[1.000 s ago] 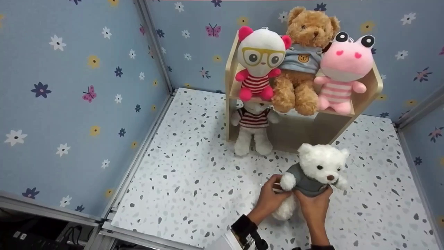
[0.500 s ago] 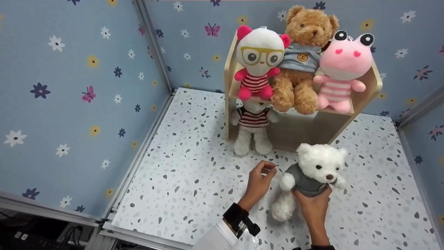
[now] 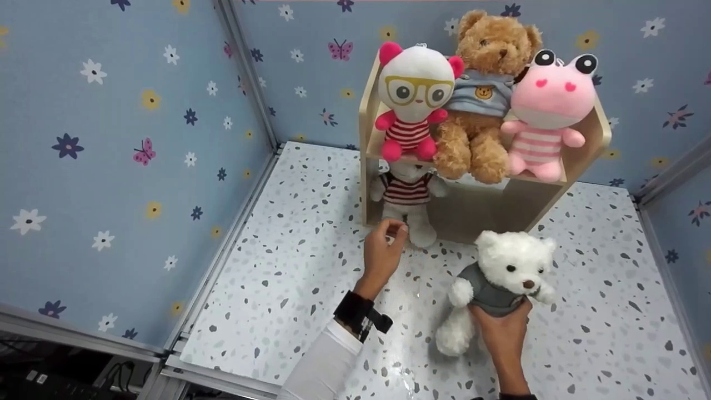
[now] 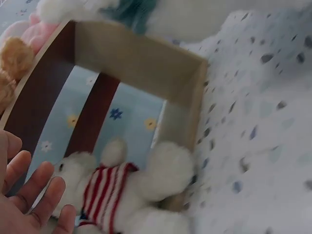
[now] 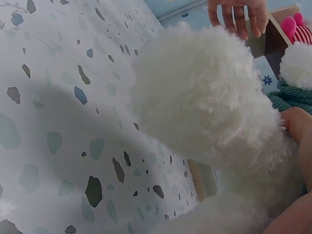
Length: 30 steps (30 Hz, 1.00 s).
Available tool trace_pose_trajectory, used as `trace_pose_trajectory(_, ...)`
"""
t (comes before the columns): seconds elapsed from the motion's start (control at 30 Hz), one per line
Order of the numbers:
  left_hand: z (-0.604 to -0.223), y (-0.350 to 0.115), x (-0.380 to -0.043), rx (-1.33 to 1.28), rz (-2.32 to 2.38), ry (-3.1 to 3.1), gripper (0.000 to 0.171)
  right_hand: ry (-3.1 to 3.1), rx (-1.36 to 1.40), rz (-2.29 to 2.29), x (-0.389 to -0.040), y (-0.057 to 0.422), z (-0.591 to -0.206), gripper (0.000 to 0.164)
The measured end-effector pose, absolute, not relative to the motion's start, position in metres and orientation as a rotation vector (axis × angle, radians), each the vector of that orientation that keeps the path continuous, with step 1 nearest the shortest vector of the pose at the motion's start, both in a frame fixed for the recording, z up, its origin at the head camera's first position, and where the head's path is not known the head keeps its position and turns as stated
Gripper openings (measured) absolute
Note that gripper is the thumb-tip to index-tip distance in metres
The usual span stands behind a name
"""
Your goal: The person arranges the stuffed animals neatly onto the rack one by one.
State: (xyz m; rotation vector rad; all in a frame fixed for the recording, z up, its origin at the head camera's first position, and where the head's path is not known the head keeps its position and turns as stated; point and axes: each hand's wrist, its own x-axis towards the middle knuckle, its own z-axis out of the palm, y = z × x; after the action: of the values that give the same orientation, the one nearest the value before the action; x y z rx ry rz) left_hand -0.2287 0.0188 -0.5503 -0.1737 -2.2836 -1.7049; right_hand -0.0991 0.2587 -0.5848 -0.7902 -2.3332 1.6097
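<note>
My right hand [image 3: 502, 328] grips a white teddy bear [image 3: 514, 261] in a grey-green top round its body, below the chest. One furry leg [image 5: 204, 92] of this bear fills the middle of the right wrist view. My left hand [image 3: 383, 250] holds nothing, its fingers [image 4: 46, 195] spread and slightly bent. In the head view it overlaps one leg of a second white teddy bear [image 3: 422, 230], which wears a red-striped shirt [image 4: 105, 195]. That bear sits on the lower level of a wooden shelf [image 3: 589, 139], its head partly hidden by the board above.
On the upper level sit a panda plush [image 3: 419, 83] with yellow glasses, a brown teddy bear [image 3: 472, 139] and a pink frog plush [image 3: 550, 100]. The shelf stands on a speckled white tabletop [image 3: 289, 250], with flowered blue panels [image 3: 111, 183] around it.
My left hand has let go of the white teddy bear and moved up and left to the striped bear's legs. My right hand stays in place, holding its bear.
</note>
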Motion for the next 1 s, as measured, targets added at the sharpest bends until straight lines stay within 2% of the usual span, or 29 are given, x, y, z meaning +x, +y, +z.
trace_pose_trajectory(0.3,-0.517,-0.014,-0.267,-0.019,-1.456,-2.188,0.012,-2.344,-0.812,1.605,-0.098,0.261,-0.584,0.125)
trace_pose_trajectory(0.7,-0.469,-0.036,-0.316,0.1,-1.279,-2.191,0.036,-2.289,-0.771,1.626,-0.103,0.264,-0.581,0.121)
trace_pose_trajectory(1.0,-0.455,-0.037,-0.334,0.078,-1.204,-2.295,0.032,-2.282,-0.757,1.591,-0.117,0.267,-0.575,0.12)
